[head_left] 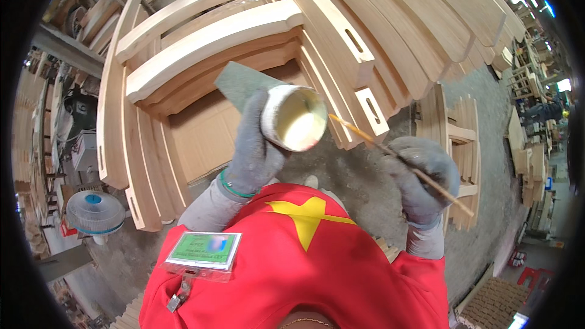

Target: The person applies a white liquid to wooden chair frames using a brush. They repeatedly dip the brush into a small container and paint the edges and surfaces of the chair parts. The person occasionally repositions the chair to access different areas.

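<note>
My left hand [248, 153], in a grey glove, is closed around a white can [273, 120] tilted so that its mouth faces up toward me. Pale cream liquid [300, 123] shows inside, probably glue or paint. A flat grey piece [239, 83] juts out behind the can; whether I grip it too is hidden. In my gloved right hand [426, 173], a thin stick [359, 133] with a yellowish tip is pinched. That tip points at the can's rim, just outside it. Beyond the can stand pale wooden frames [213, 64] with curved rails and slotted ends.
Long curved wooden boards [396, 18] are stacked at the upper right. More wooden frames [464, 152] stand on the concrete floor [359, 189] to the right. A fan [95, 213] is at the left. Brown cardboard [204, 131] lies within the near frame.
</note>
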Tool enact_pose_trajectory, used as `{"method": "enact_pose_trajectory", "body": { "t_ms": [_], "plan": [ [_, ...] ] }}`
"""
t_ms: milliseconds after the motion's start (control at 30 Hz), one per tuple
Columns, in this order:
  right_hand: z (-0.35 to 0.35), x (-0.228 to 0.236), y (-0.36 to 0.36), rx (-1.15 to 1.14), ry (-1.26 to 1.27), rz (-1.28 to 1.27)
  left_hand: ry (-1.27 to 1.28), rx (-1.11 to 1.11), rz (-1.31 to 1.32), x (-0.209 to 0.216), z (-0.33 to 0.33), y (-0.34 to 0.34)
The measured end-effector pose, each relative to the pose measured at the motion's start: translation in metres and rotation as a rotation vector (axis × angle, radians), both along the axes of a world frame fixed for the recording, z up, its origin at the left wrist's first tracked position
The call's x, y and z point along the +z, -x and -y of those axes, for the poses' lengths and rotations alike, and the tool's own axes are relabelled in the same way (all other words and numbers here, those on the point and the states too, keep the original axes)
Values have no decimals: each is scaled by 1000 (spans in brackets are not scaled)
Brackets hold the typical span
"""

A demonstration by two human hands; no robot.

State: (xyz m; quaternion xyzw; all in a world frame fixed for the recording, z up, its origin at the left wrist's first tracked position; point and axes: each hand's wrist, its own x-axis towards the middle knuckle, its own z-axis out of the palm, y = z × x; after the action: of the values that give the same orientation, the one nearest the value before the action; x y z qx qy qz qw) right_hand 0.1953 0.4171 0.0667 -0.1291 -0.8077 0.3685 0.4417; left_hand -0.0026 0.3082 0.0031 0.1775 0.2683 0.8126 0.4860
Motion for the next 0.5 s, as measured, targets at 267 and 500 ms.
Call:
{"method": "enact_pose_trajectory", "body": {
  "t_ms": [267, 500],
  "plan": [
    [-20, -3, 24, 115, -323, 208, 70, 56, -65, 11, 1, -14],
    [-19, 19, -3, 241, -165, 369, 100, 262, -1062, -31, 9, -10]
  ]
}}
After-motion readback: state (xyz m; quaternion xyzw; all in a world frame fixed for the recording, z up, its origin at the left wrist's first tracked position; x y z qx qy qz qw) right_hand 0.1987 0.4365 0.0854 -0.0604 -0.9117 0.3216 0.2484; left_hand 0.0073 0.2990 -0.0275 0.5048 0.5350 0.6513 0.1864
